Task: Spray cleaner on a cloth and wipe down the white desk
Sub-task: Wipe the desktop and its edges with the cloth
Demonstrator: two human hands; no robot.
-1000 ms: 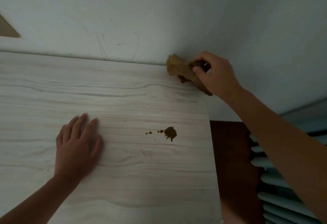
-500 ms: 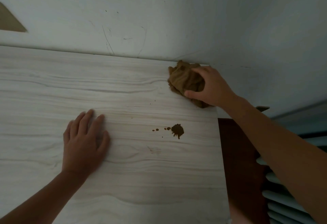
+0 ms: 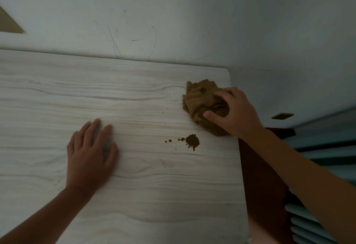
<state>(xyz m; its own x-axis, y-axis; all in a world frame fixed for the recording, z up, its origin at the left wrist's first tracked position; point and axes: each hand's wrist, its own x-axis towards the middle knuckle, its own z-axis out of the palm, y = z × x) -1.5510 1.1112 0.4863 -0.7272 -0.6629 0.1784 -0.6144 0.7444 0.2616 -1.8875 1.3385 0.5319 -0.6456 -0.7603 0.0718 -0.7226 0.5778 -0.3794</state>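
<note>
A white wood-grain desk (image 3: pixel 134 195) fills the lower left of the head view. A crumpled brown cloth (image 3: pixel 200 99) lies on it near the right edge. My right hand (image 3: pixel 234 112) grips the cloth, fingers and thumb curled round its bunched folds. A dark brown stain (image 3: pixel 192 141) with a few small droplets to its left sits just below the cloth. My left hand (image 3: pixel 90 155) rests flat on the desk, fingers spread, well left of the stain. No spray bottle is in view.
A pale scuffed wall (image 3: pixel 173 22) runs along the desk's back edge and turns a corner at the right. Beyond the desk's right edge are a dark red-brown surface (image 3: pixel 260 176) and light blue slats (image 3: pixel 317 224) lower down.
My right hand has drawn the cloth from the back right corner toward me along the right edge, closer to the stain. My left hand has stayed flat on the desk.
</note>
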